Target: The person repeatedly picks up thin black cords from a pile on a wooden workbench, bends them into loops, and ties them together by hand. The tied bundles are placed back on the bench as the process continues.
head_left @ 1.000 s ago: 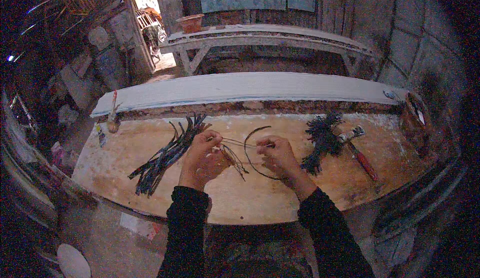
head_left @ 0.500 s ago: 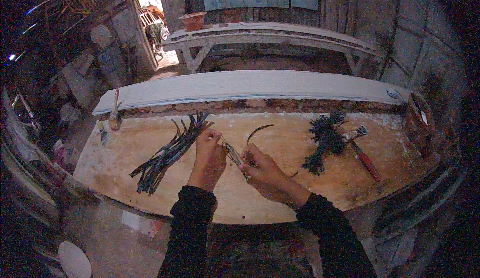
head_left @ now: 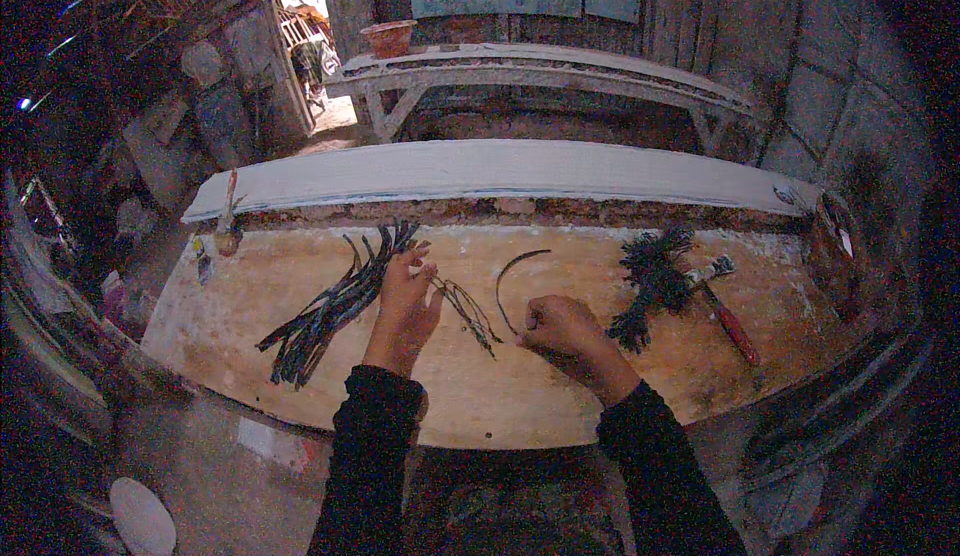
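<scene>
My left hand has its fingers apart beside a bundle of long dark flat strips on the wooden board, fingertips by the bundle's upper right end. A small looped bunch of thin strands stretches down and right from near its thumb; whether it touches the thumb is hard to tell. My right hand is closed, thumb and forefinger pinching the lower end of one thin dark strip, which curves up and away. To the right lies a clump of short dark knotted pieces.
A hammer with a red handle lies beside the dark clump. The wooden board has a raised white ledge along its far side. A brush stands at the far left. Behind is a long bench with a reddish pot.
My left hand has shifted slightly left and its fingers have spread from their pinch. My right hand has moved right, away from the thin looped bunch, with the curved strip in its fingers.
</scene>
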The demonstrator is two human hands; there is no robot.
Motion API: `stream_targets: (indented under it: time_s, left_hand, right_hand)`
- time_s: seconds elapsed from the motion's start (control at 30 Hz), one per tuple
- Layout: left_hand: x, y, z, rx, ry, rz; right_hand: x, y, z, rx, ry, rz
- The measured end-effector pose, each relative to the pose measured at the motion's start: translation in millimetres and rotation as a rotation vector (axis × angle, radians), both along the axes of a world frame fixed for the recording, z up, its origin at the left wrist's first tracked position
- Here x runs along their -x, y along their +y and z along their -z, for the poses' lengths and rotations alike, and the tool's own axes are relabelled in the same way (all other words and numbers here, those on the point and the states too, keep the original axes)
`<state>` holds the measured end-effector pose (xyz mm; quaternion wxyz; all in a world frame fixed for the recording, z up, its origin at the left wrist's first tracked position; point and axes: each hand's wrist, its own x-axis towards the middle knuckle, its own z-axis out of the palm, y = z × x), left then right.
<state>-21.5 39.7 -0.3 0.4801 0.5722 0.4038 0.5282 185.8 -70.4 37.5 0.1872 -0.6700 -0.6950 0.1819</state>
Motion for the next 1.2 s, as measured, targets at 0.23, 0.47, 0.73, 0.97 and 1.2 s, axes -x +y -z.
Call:
stream_targets:
  time_s: [0.23,0.47,0.73,0.97,1.2]
  left_hand:
    - [-35.9,-27.5,-7.4,-0.186,0.047,0.385]
    - [-33.0,-16.9,1.4,-0.919,0.749,0.116]
    - [-25.2,-31.9,-30.4,-0.583,0.280,0.095]
    - [-3.8,0.2,-21.0,-0.730,0.342,-0.307]
    - [13.8,19.7,-14.1,-0.264,0.183,0.092]
  right_hand:
    - [-3.0,4.8,20.3,-0.024,0.124,0.039]
    - [9.2,8.0,3.3,0.190,1.096,0.009]
    - [15.6,-7.1,-17.9,0.398,1.232,0.129]
    - [-0.5,2.4,-4.6,0.414,1.169,0.066]
    - [-31.0,27.9,23.8,-0.036,1.525,0.031]
